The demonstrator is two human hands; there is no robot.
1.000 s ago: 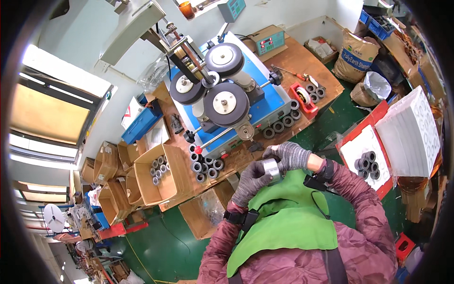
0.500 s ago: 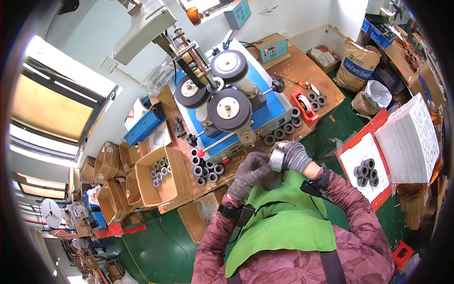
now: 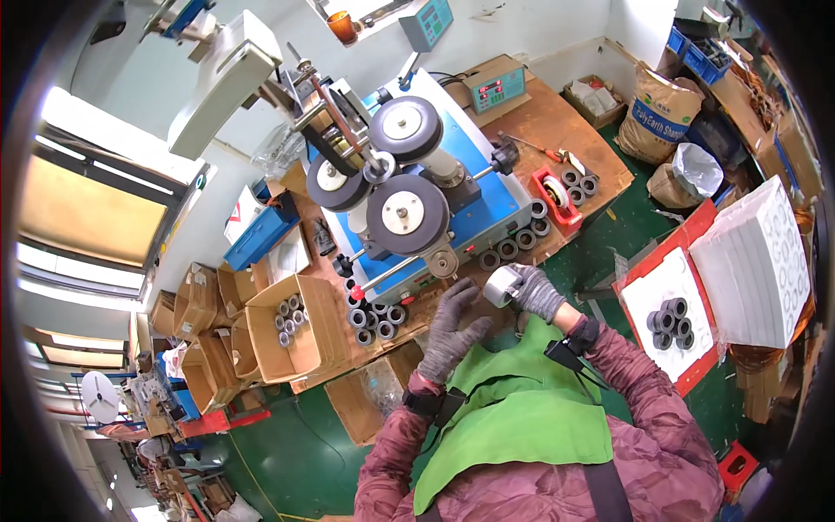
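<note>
my right hand (image 3: pixel 537 294) alone now pinches the silvery roll (image 3: pixel 501 286); my left hand (image 3: pixel 454 332) has drawn away, fingers spread, left of that grip.

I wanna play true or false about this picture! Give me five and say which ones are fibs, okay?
1. The right hand holds a silvery ring. True.
2. The left hand is gripping a screwdriver. False: it looks empty, with its fingers spread.
3. The apron is green. True.
4. The machine has five big dark wheels. False: it has three dark wheels.
5. A cardboard box on the left has small rings inside. True.
</note>
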